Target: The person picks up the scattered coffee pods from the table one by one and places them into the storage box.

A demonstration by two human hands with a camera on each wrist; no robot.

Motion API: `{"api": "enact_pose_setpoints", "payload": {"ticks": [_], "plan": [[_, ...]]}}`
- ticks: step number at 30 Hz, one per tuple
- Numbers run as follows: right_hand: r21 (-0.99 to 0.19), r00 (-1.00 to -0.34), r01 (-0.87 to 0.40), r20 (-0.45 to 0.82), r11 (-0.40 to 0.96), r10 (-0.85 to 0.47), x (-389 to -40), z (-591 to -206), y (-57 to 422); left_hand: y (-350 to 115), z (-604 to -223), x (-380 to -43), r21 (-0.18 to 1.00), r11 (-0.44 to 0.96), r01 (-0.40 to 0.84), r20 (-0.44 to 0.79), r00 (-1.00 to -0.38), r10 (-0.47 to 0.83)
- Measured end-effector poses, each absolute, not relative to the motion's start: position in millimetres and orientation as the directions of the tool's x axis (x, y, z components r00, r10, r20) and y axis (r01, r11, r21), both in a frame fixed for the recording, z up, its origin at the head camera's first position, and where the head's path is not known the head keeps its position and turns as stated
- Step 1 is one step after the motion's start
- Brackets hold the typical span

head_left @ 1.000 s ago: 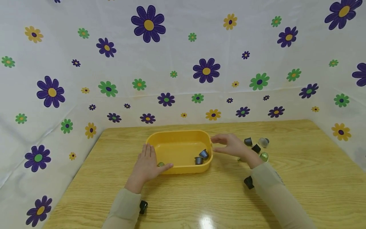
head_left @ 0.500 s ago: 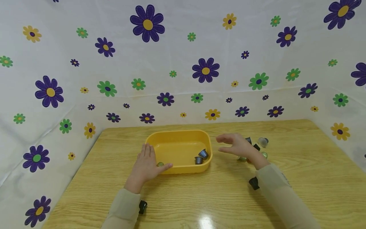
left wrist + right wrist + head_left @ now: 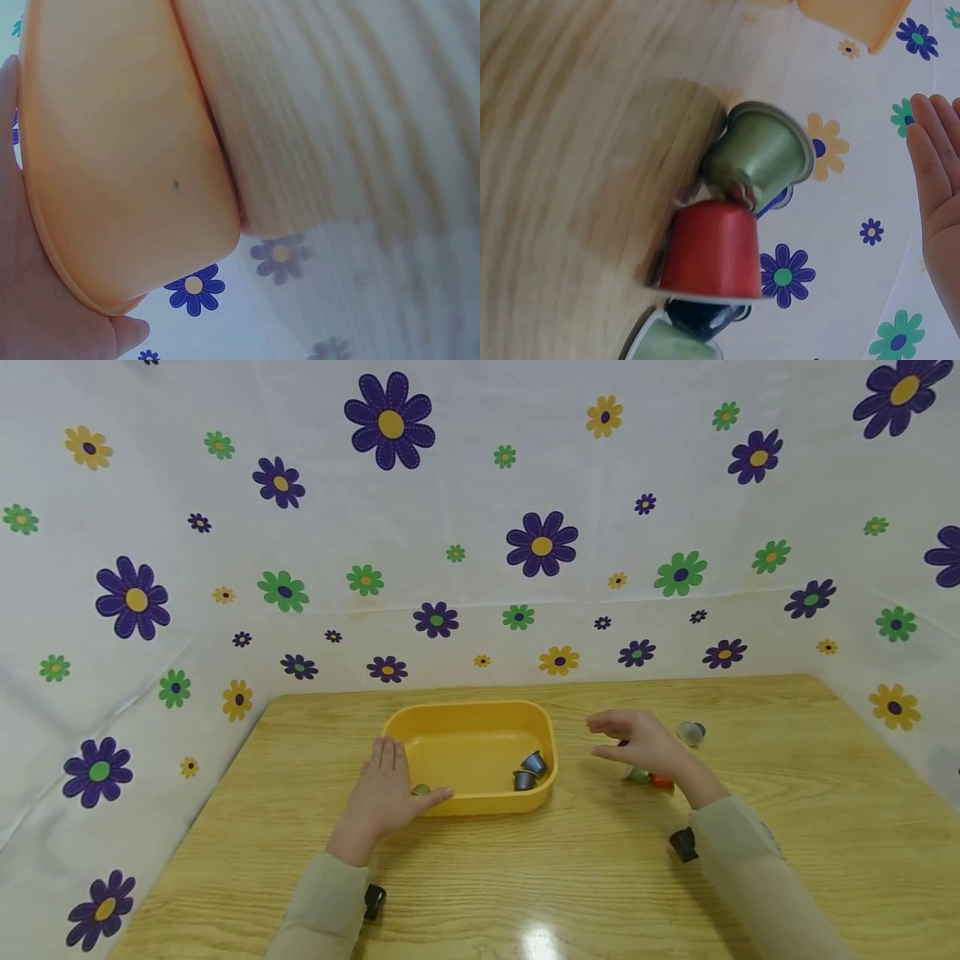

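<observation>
My left hand (image 3: 382, 793) rests on the left end of a yellow plastic tub (image 3: 480, 805), its fingers straight over the rim and the thumb along the front edge. Inside the tub are a blue coffee capsule (image 3: 534, 763), a dark grey capsule (image 3: 524, 780) and a green capsule (image 3: 422, 790) partly behind the thumb. My right hand (image 3: 647, 748) is to the right of the tub, fingers loosely extended, holding nothing. Close by it lie a red capsule (image 3: 711, 249) and a green capsule (image 3: 759, 156); the hand and forearm hide other capsules in the head view.
A pale silver capsule (image 3: 689, 733) lies on the wooden table (image 3: 480, 877) beyond the right hand. Below the red one, another green capsule (image 3: 667, 341) and a dark capsule (image 3: 705, 316) show in the right wrist view. Flower-printed cloth (image 3: 480, 518) surrounds the table's back and sides.
My right hand has moved right, from the tub's right rim to over the loose capsules. The red capsule has come into sight. My left hand has stayed on the tub.
</observation>
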State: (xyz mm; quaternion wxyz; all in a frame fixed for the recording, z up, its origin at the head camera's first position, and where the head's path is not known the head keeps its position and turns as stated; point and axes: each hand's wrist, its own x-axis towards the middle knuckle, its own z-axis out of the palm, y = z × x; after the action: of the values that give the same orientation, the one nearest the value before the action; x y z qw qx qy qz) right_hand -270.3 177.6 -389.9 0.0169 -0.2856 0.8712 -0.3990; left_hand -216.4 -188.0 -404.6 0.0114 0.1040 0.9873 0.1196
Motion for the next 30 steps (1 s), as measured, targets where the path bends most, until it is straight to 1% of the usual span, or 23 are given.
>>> {"api": "enact_pose_setpoints", "payload": {"ticks": [5, 11, 21, 30], "plan": [[-0.708, -0.845, -0.475, 0.203, 0.523, -0.494, -269, -391, 189, -188, -403, -217, 0.239, 0.948, 0.208, 0.011, -0.977, 0.212], [-0.746, -0.855, -0.442, 0.181, 0.498, -0.487, -265, -387, 202, -188, -402, -217, 0.238, 0.949, 0.206, 0.009, -0.978, 0.210], [-0.685, -0.867, -0.454, 0.190, 0.570, -0.461, -260, -386, 222, -187, -402, -217, 0.228, 0.953, 0.199, -0.006, -0.979, 0.206], [-0.687, -0.889, -0.417, 0.172, 0.595, -0.424, -255, -387, 242, -186, -402, -216, 0.239, 0.950, 0.200, -0.004, -0.978, 0.207]]}}
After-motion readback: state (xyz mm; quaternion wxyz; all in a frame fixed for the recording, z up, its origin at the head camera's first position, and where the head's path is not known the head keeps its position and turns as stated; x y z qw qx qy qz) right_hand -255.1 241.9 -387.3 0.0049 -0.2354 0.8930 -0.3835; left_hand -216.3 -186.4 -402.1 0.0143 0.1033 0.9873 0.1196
